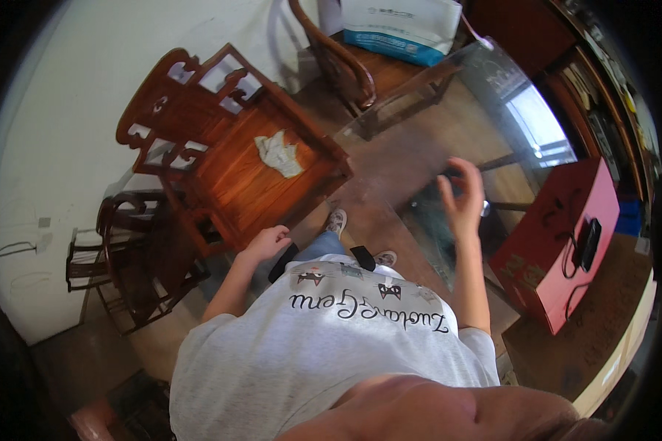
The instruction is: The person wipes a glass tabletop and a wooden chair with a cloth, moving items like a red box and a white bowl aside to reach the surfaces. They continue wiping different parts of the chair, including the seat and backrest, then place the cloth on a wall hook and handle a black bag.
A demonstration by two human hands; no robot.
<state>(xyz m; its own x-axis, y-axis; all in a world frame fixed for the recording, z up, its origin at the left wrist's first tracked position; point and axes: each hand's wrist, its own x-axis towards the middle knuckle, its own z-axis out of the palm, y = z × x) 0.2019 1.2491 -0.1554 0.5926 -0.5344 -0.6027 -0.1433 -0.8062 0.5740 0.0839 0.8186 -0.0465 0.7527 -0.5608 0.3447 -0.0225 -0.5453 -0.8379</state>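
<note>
My left hand [268, 243] hangs beside the front edge of a carved reddish-brown wooden armchair [237, 182]; it holds nothing and its fingers are loosely bent. On the chair's seat lies a crumpled whitish cloth or paper [279, 154], apart from both hands. Out to the right, my right hand [463, 195] is raised over a glass tabletop [419, 138], thumb and fingers spread around empty air. Whether it touches the glass cannot be told. Nearest to that hand on the right is a red box [535, 242] with a black adapter and cable [587, 245] on it.
A white and blue bag [400, 30] rests on another wooden chair [358, 82] at the back. Darker wooden chairs [138, 264] stand at left along the white wall [49, 138]. A cardboard box [590, 331] sits at lower right, with shelves [601, 99] beyond.
</note>
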